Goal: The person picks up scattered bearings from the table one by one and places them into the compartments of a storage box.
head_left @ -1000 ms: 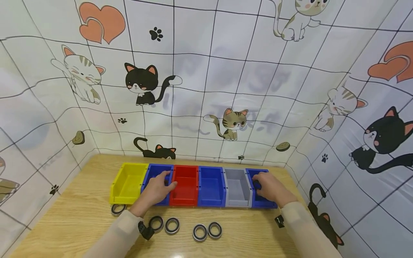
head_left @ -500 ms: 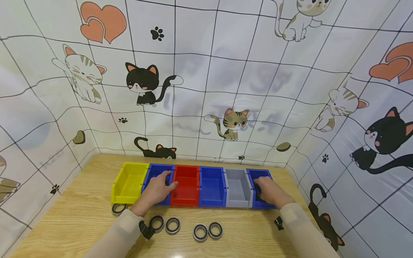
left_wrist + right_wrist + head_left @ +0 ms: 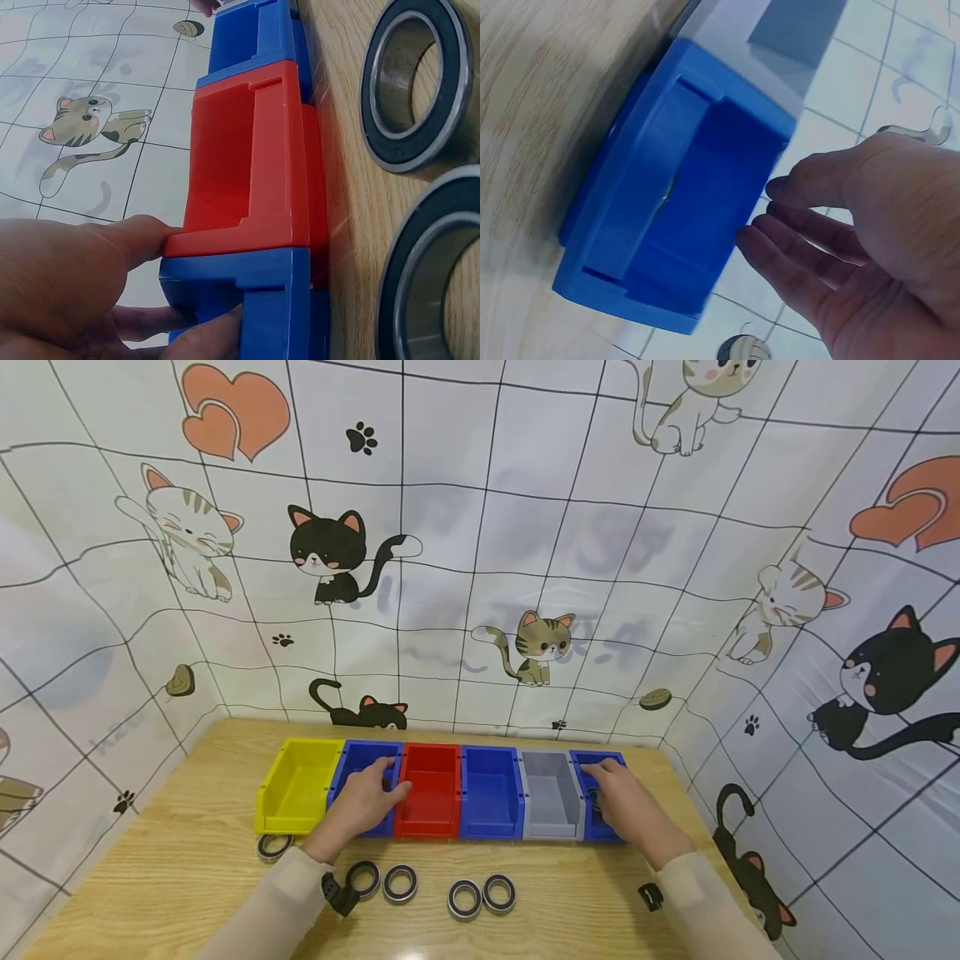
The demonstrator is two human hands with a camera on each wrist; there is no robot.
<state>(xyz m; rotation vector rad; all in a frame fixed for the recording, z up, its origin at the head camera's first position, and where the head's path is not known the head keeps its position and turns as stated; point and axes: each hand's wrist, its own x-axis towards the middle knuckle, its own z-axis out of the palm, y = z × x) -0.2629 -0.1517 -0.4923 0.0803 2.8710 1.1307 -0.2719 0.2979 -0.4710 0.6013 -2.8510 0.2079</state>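
Note:
My left hand [image 3: 363, 797] reaches over the blue bin [image 3: 378, 750] second from the left. In the left wrist view its thumb [image 3: 142, 234] lies at the edge of the red bin [image 3: 277, 172], while the other fingers dip into the blue bin, partly hidden. My right hand [image 3: 626, 797] hovers at the rightmost blue bin [image 3: 630, 202]. Its fingers [image 3: 769, 259] are loosely bent, with nothing between them and the thumb. A dark ring-shaped bearing [image 3: 595, 799] shows inside that bin beside the hand.
Yellow [image 3: 300, 785], red, blue [image 3: 492, 793] and grey [image 3: 553, 793] bins stand side by side in the row. Several ball bearings lie in front on the wooden table [image 3: 585, 902], among them one bearing [image 3: 401, 883] and a touching pair [image 3: 465, 899]. A patterned curtain [image 3: 465, 527] rises behind.
My right hand first reached deeper into the rightmost bin and has now drawn back up, its fingers loosened and a bearing showing in the bin. The left hand has stayed in place.

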